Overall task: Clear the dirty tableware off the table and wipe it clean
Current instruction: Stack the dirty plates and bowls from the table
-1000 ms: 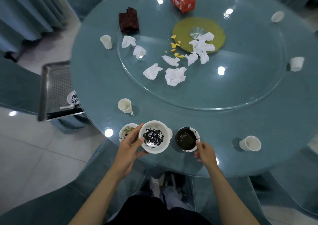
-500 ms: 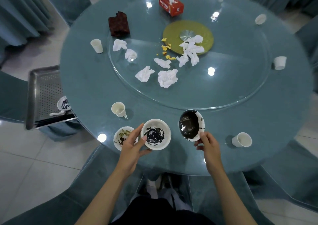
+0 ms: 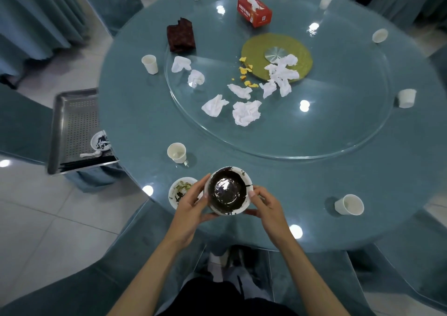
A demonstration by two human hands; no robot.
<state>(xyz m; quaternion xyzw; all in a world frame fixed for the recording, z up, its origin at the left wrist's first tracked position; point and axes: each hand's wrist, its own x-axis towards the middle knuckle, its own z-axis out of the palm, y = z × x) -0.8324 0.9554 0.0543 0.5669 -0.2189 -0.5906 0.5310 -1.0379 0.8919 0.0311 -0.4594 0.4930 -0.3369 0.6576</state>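
Observation:
A white bowl smeared with dark sauce (image 3: 227,191) sits over a second bowl at the near edge of the round glass-topped table (image 3: 135,112); the lower bowl is almost hidden. My left hand (image 3: 191,205) grips the stack from the left, thumb under the rim. Fingers of my right hand (image 3: 266,205) curl round the dark bowl's right side. Just left of them lies a small dirty plate (image 3: 180,191) with green scraps. A white cup (image 3: 177,153) stands behind it.
A metal tray (image 3: 72,127) on a chair at the left holds a dirty dish (image 3: 99,141) and spoon. The glass turntable (image 3: 338,122) carries crumpled tissues (image 3: 245,112), yellow scraps, a dark red cloth (image 3: 181,35) and a red tissue box (image 3: 254,12). Several white cups ring the table.
My right hand lifted the dark-sauce bowl from the table and brought it left over the bowl in my left hand. Both hands now hold the stack together.

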